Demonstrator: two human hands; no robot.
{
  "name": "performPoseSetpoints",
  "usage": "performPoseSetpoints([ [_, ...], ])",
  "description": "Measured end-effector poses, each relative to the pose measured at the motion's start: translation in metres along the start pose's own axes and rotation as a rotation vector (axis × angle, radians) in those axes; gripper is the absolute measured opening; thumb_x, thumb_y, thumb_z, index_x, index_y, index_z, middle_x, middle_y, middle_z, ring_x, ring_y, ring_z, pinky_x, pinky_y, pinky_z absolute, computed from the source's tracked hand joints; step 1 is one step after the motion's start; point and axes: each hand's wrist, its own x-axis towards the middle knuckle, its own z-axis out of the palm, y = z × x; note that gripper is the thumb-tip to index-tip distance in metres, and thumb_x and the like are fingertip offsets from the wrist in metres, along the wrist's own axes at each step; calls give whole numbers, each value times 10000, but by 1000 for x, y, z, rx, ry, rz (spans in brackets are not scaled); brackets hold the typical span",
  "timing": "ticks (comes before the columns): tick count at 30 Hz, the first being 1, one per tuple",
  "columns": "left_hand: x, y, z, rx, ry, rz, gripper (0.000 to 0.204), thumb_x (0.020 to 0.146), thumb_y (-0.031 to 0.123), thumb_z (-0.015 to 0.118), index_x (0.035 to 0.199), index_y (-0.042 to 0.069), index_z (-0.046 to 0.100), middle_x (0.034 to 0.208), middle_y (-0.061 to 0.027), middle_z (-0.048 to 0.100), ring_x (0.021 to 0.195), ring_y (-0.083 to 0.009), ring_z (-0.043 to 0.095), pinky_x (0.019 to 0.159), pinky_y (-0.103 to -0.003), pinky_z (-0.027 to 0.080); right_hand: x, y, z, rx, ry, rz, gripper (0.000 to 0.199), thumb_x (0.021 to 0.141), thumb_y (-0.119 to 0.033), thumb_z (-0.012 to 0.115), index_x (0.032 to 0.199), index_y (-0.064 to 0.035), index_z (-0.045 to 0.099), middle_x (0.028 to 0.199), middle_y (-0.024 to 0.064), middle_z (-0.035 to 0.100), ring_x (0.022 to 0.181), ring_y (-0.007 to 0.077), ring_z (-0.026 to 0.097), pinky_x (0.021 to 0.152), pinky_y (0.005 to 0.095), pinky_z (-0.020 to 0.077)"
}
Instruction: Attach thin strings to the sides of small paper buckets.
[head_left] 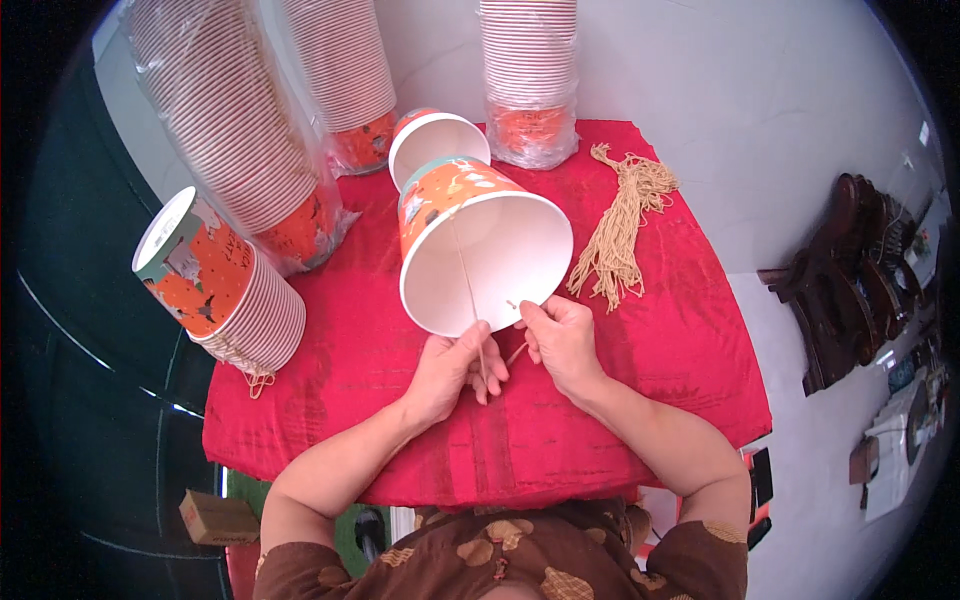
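Note:
A large paper bucket (486, 265) lies tipped on its side, its white inside facing me and its orange printed wall behind. A thin tan string (463, 255) crosses its opening and runs down to my left hand (452, 375), which pinches it between thumb and fingers just below the rim. My right hand (562, 342) grips the near right rim, thumb inside the bucket and fingers underneath. By that thumb a short knotted string end (512, 304) sticks out of the inner wall. Another bit of string shows between my hands; where it leads is hidden.
Behind stands a second bucket (440, 148). A tan string bundle (625, 225) lies right on the red tablecloth (680, 370). Nested buckets (225, 285) lean at left, with string beneath. Tall wrapped stacks (225, 110), (345, 75), (530, 80) line the back.

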Motion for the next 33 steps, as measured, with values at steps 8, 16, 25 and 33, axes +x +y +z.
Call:
performPoseSetpoints([
  [8, -5, -1, -3, 136, -484, 29, 349, 830, 299, 755, 917, -24, 656, 980, -135, 658, 708, -114, 613, 617, -216, 497, 10, 13, -4, -83, 29, -82, 218, 911, -115, 612, 745, 25, 627, 571, -18, 524, 469, 50, 420, 414, 257, 326],
  [16, -11, 15, 8, 698, 27, 822, 53, 881, -14, 596, 925, -37, 615, 1018, -127, 632, 763, -158, 617, 658, -274, 510, 5, 23, -1, -416, -179, -246, 193, 894, -116, 584, 898, 55, 674, 653, 115, 642, 628, 97, 572, 572, 322, 464],
  [25, -2, 7, -5, 1068, 308, 476, 200, 810, -15, 588, 1010, -13, 581, 979, -199, 596, 887, -395, 612, 771, -437, 504, 4, 16, 1, -558, -229, -186, 200, 877, -129, 594, 920, 46, 681, 705, 200, 659, 645, 195, 651, 608, 375, 494],
  [33, 6, -1, -2, 1208, 268, 499, 147, 818, 49, 619, 957, 21, 579, 993, -179, 564, 899, -383, 600, 767, -457, 498, 8, 18, -1, -602, -279, -121, 195, 895, -112, 599, 936, 61, 679, 781, 125, 709, 726, 134, 647, 649, 328, 506],
])
